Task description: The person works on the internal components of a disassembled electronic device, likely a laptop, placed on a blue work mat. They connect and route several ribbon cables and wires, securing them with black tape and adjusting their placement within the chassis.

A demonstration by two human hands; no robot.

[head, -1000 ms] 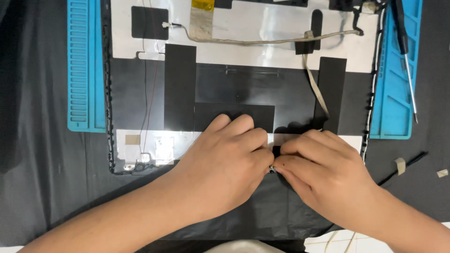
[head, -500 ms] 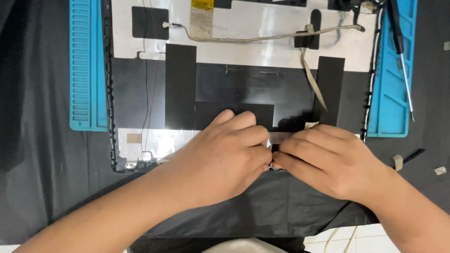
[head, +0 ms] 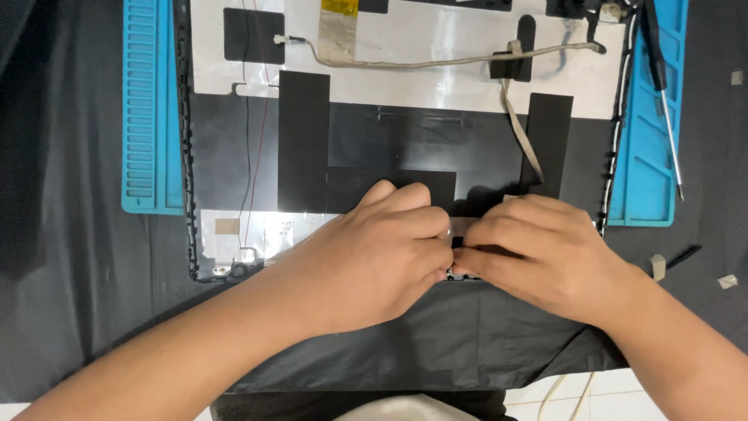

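A laptop screen back cover (head: 257, 164) lies face-open on a black cloth, with black tape patches, silver foil and a flat grey cable (head: 520, 129) running across it. My left hand (head: 374, 253) and my right hand (head: 530, 253) meet at the cover's near edge, fingertips pressed together over a small part (head: 454, 273) at the rim. The fingers of both hands are curled and hide most of that part, so I cannot tell what it is.
A blue repair mat (head: 148, 109) shows on both sides of the cover. A screwdriver (head: 668, 117) lies on the mat's right strip. Small scraps (head: 658, 267) sit on the black cloth (head: 70, 273) at the right. White cables (head: 561, 394) hang at the bottom edge.
Both hands stay pinched at the same spot on the cover's near edge. The view has shifted slightly, little else differs.
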